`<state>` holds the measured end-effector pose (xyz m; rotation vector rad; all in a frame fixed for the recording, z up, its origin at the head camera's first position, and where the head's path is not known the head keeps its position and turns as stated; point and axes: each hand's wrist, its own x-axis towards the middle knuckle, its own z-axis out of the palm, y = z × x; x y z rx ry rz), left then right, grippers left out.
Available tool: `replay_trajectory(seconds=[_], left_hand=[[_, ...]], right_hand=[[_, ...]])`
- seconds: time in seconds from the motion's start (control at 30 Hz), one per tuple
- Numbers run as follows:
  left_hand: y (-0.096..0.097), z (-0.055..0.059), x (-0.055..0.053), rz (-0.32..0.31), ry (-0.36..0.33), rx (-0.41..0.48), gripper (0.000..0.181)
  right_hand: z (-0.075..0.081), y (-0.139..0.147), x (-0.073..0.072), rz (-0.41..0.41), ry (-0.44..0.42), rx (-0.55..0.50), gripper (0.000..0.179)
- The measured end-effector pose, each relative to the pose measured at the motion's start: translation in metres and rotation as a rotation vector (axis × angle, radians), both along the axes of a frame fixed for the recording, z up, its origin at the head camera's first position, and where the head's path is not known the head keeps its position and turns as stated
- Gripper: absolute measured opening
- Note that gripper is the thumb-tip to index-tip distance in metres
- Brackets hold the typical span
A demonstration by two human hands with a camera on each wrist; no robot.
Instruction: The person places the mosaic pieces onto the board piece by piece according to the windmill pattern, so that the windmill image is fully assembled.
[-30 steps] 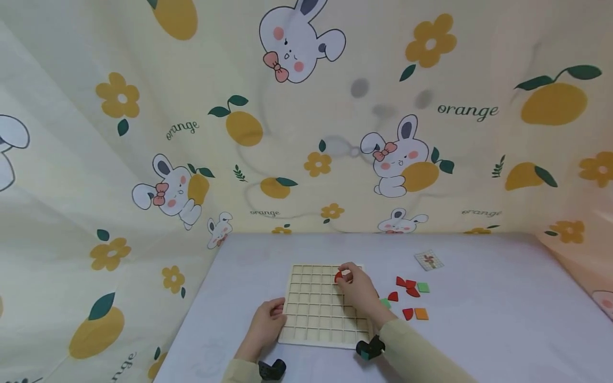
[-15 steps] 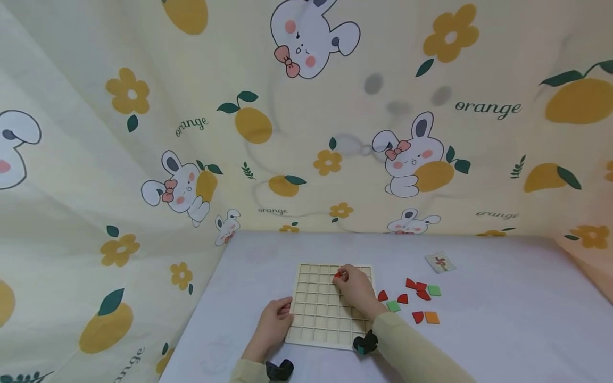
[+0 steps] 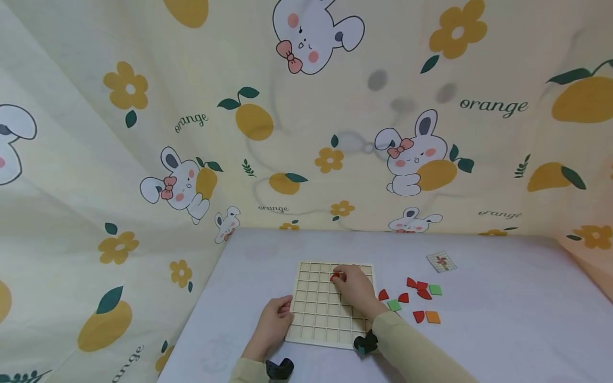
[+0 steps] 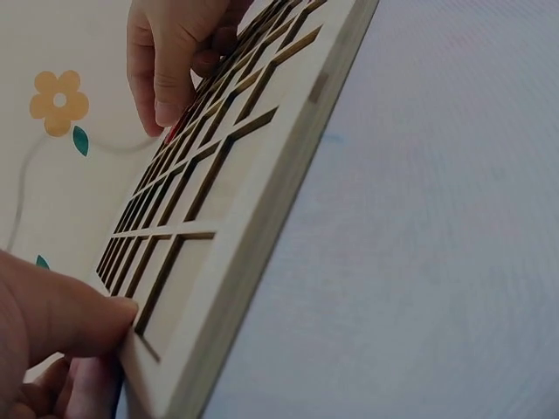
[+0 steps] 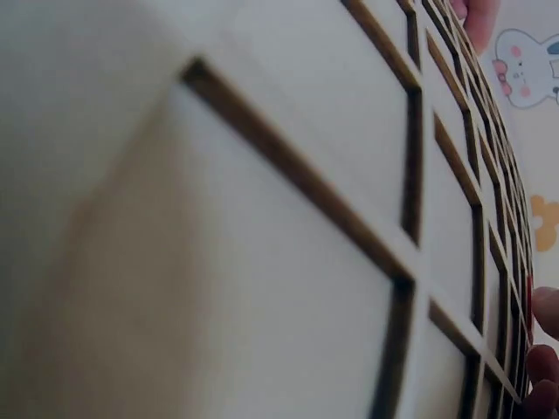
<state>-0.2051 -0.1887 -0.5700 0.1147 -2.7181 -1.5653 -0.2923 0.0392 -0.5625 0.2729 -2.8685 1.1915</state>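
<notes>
A pale wooden grid board [image 3: 313, 320] lies on the table with rows of square cells. At its left edge, my left hand [image 3: 274, 323] grips it, the thumb [image 4: 105, 325] on the rim in the left wrist view and the other fingers curled beside and below. Over the upper middle cells, my right hand [image 3: 355, 287] pinches a small red piece [image 3: 334, 277] between thumb and fingertips. The fingers cover most of that piece, so its full shape is hidden. In the right wrist view, only a red sliver shows beside the fingertips [image 5: 546, 312], close to the grid.
Right of the board lie several red pieces [image 3: 419, 317], some quarter-round, two green squares [image 3: 435, 290] and an orange square [image 3: 433, 317]. Farther back is a small card [image 3: 441, 261] with a red pinwheel-like picture. A printed curtain [image 3: 297, 133] hangs behind the table.
My right hand has shifted a little left over the board with the red piece, which now shows less between the fingers. The left hand stays on the edge. The head view has turned slightly.
</notes>
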Motion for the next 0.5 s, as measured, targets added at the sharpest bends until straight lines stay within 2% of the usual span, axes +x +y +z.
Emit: replay_trajectory(seconds=[0.17,0.37,0.5], left_hand=[[-0.0002,0.0010,0.0008,-0.008,0.009,0.004,0.045],[-0.0005,-0.0005,-0.0011,-0.003,0.000,0.017,0.045],[-0.0029,-0.0009,-0.0021,-0.011,-0.011,0.014,0.046]], right_hand=[[-0.0002,-0.0002,-0.0014,0.034,0.013,0.069,0.014],[0.0036,0.0007,-0.0032,0.055,-0.036,0.107,0.011],[0.0050,0.0007,-0.0019,0.065,-0.034,0.110,0.013]])
